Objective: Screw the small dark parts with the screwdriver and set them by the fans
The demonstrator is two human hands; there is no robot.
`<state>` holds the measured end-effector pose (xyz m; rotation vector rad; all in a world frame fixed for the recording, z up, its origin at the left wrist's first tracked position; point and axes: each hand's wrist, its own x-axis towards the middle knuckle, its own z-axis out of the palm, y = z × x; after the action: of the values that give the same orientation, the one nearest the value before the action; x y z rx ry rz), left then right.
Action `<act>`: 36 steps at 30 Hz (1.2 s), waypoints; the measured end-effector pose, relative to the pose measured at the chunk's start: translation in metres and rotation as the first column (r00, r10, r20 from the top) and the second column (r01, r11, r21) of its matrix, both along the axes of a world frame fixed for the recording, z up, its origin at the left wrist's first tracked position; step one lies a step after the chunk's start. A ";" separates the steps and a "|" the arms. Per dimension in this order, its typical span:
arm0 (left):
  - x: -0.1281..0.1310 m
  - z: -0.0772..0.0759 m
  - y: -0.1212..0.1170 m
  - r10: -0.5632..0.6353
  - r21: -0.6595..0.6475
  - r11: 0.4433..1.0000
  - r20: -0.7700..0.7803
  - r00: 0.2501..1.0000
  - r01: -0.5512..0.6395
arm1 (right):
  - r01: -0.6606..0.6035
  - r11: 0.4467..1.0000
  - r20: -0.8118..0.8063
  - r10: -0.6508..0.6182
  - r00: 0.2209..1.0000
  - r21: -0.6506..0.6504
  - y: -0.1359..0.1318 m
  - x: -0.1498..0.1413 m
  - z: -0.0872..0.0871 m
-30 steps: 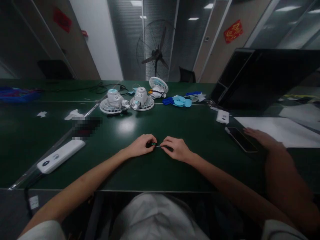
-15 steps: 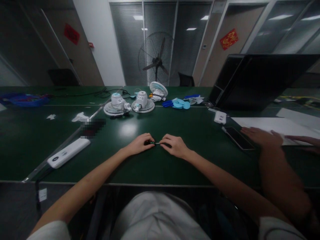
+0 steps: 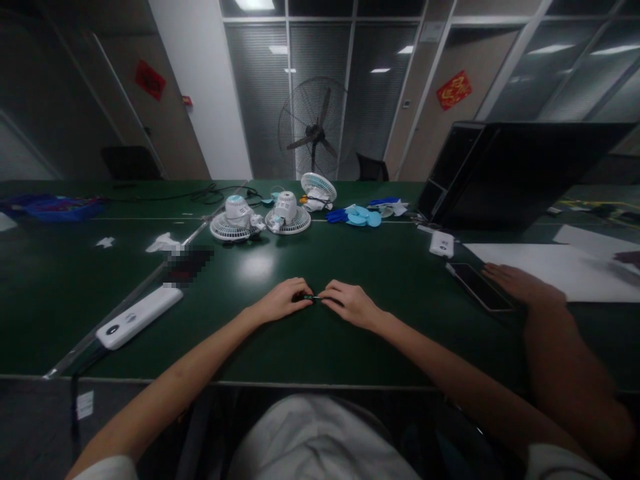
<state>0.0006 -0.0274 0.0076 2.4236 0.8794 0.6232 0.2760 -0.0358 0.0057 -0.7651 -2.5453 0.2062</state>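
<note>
Close to the front of the green table, my left hand and my right hand face each other with a narrow gap between the fingertips. A slim tool that looks like a small screwdriver spans this gap, lying level. Its dark and green part is pinched by my left fingers, while my right fingers close round the other end of the thin metal shaft. Both ends are hidden by the fingers. Beyond my hands stand white fan heads, one at the left, one beside it and one tilted behind.
Right of the fans lie light-blue fan blades and a blue glove. A white power bank lies at left, another at right near a phone. A co-worker's hand rests beside white paper and a black monitor.
The view has tilted up slightly, so everything sits a little lower. My hands keep their pinch on the screwdriver. At far right, the co-worker's other hand has shifted away over the paper.
</note>
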 end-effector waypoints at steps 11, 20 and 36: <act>0.001 -0.004 0.002 0.006 -0.006 1.000 0.016 1.000 -0.006 | 0.008 0.999 0.041 -0.006 0.999 -0.036 0.001 -0.002 0.000; 0.001 -0.004 0.001 0.030 -0.002 1.000 0.019 0.999 -0.030 | 0.148 0.988 0.074 -0.144 0.987 -0.042 -0.005 -0.016 0.003; 0.002 0.003 -0.001 0.007 -0.022 1.000 0.019 1.000 -0.007 | 0.166 0.986 0.183 -0.158 0.970 -0.031 -0.011 -0.025 0.014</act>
<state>0.0022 -0.0285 0.0102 2.3923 0.8824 0.6353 0.2512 -0.0469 0.0193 -1.0481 -2.6363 0.1482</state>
